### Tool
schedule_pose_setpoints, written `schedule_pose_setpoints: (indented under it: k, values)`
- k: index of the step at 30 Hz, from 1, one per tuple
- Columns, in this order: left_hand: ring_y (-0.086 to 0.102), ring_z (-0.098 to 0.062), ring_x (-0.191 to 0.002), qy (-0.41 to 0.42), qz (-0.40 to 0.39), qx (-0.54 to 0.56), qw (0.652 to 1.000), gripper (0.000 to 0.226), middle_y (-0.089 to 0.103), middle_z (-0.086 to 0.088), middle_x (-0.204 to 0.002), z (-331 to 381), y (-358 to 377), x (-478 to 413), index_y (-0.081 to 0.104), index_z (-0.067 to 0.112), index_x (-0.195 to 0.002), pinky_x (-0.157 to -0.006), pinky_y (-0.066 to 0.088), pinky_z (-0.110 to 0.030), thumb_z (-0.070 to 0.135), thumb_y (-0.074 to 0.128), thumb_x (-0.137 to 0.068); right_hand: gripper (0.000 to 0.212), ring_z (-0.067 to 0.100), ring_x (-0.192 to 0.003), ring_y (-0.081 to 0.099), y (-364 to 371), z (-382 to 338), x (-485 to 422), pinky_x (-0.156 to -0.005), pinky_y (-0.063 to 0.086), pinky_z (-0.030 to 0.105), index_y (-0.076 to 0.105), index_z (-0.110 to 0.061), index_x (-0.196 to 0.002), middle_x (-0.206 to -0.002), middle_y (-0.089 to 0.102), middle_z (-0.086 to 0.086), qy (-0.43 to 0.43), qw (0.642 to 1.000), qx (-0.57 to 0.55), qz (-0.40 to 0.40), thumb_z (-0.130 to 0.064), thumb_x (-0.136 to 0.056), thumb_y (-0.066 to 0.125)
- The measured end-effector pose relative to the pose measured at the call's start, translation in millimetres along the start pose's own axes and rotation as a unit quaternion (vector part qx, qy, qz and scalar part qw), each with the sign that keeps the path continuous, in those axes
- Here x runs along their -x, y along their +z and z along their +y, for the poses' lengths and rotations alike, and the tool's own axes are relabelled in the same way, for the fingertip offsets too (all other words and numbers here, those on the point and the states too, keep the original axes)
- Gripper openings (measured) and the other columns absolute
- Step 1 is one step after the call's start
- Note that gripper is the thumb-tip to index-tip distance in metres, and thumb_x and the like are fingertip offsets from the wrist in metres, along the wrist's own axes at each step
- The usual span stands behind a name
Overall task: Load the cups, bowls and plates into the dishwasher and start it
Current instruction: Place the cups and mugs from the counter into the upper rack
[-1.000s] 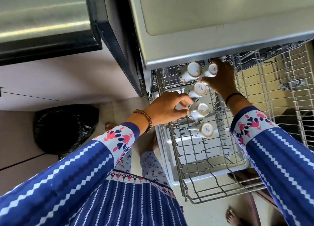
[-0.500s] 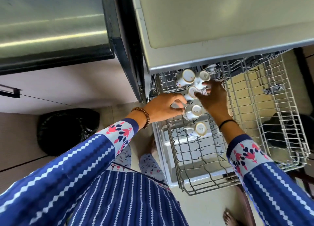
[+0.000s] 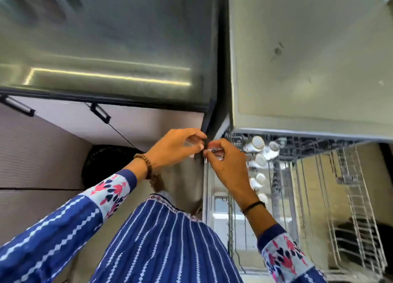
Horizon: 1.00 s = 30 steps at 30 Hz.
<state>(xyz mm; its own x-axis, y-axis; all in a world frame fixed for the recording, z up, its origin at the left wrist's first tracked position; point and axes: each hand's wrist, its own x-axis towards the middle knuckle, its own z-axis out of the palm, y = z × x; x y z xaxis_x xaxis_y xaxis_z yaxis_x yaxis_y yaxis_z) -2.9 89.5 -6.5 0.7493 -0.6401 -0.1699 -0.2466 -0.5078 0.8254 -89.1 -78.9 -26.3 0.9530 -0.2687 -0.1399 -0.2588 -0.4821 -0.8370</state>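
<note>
The dishwasher (image 3: 308, 70) is seen with its upper rack (image 3: 350, 197) drawn out, the cups (image 3: 258, 142) lined along its left side. The left hand (image 3: 174, 148) and right hand (image 3: 225, 165) are held fingertip to fingertip just beside that edge; whether anything is pinched cannot be told. Further pieces are best spaced without touching.

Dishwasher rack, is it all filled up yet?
Not yet. Done: several white cups sit in the pulled-out rack. In hand: left hand and right hand meet by the rack's corner; too blurred to tell what they hold. Left: no bowls or plates show in it, and it is out, so probably not started.
</note>
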Motion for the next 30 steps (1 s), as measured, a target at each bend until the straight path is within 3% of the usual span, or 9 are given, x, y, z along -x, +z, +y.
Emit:
schedule_pose_setpoints:
  k: [3, 7, 10, 14, 16, 20, 30]
  values:
    - [0.064, 0.000, -0.101, 0.006, 0.064, 0.002, 0.998, 0.027, 0.071, 0.009, -0.106, 0, -37, 14, 0.065, 0.020, -0.118, -0.090, 0.051, -0.019, 0.022, 0.066, -0.092, 0.018, 0.002, -0.085, 0.067, 10, -42, -18, -0.073, 0.051, 0.009, 0.070, -0.015, -0.106, -0.098, 0.072, -0.005, -0.060, 0.998, -0.007, -0.032, -0.025, -0.091, 0.074]
    - [0.065, 0.001, -0.099, 0.005, 0.162, 0.039, 0.986, 0.024, 0.072, 0.011, -0.102, -4, -86, 22, 0.065, 0.022, -0.115, -0.085, 0.049, -0.014, 0.019, 0.067, -0.092, 0.013, 0.002, -0.085, 0.067, 22, -99, -51, -0.072, 0.049, 0.009, 0.071, -0.016, -0.103, -0.094, 0.072, -0.007, -0.138, 0.988, -0.012, -0.063, -0.022, -0.091, 0.073]
    - [0.067, -0.001, -0.094, -0.002, 0.234, 0.053, 0.971, 0.022, 0.072, 0.010, -0.096, -14, -124, 23, 0.068, 0.022, -0.111, -0.087, 0.052, -0.020, 0.019, 0.069, -0.090, 0.011, 0.000, -0.081, 0.067, 37, -139, -78, -0.070, 0.046, 0.006, 0.071, -0.017, -0.098, -0.088, 0.072, -0.009, -0.160, 0.984, -0.015, -0.074, -0.019, -0.088, 0.075]
    - [0.067, -0.006, -0.093, -0.010, 0.297, 0.084, 0.951, 0.021, 0.072, 0.006, -0.094, -34, -173, 20, 0.069, 0.021, -0.109, -0.085, 0.053, -0.023, 0.019, 0.071, -0.088, 0.011, 0.001, -0.079, 0.068, 64, -185, -118, -0.072, 0.057, 0.023, 0.072, -0.019, -0.097, -0.089, 0.073, -0.012, -0.178, 0.980, -0.015, -0.091, -0.021, -0.087, 0.076]
    - [0.067, -0.006, -0.093, -0.014, 0.318, 0.103, 0.942, 0.021, 0.072, 0.006, -0.093, -45, -198, 19, 0.069, 0.022, -0.109, -0.079, 0.053, -0.021, 0.019, 0.071, -0.088, 0.010, 0.005, -0.079, 0.068, 80, -205, -138, -0.074, 0.060, 0.034, 0.072, -0.023, -0.096, -0.087, 0.072, -0.015, -0.183, 0.978, -0.010, -0.096, -0.024, -0.087, 0.076]
    - [0.067, -0.004, -0.088, -0.033, 0.361, 0.124, 0.924, 0.021, 0.073, 0.006, -0.091, -71, -254, 13, 0.070, 0.022, -0.108, -0.071, 0.049, -0.016, 0.017, 0.071, -0.087, 0.009, 0.007, -0.074, 0.071, 118, -248, -182, -0.074, 0.061, 0.042, 0.071, -0.025, -0.095, -0.083, 0.074, -0.010, -0.181, 0.978, -0.018, -0.106, -0.023, -0.086, 0.075]
    - [0.066, -0.004, -0.093, -0.067, 0.400, 0.150, 0.902, 0.019, 0.072, 0.007, -0.099, -145, -386, -15, 0.069, 0.022, -0.108, -0.074, 0.049, -0.014, 0.021, 0.069, -0.089, 0.007, 0.008, -0.075, 0.072, 213, -338, -292, -0.076, 0.061, 0.042, 0.070, -0.023, -0.095, -0.086, 0.074, -0.006, -0.168, 0.977, -0.014, -0.129, -0.021, -0.089, 0.071]
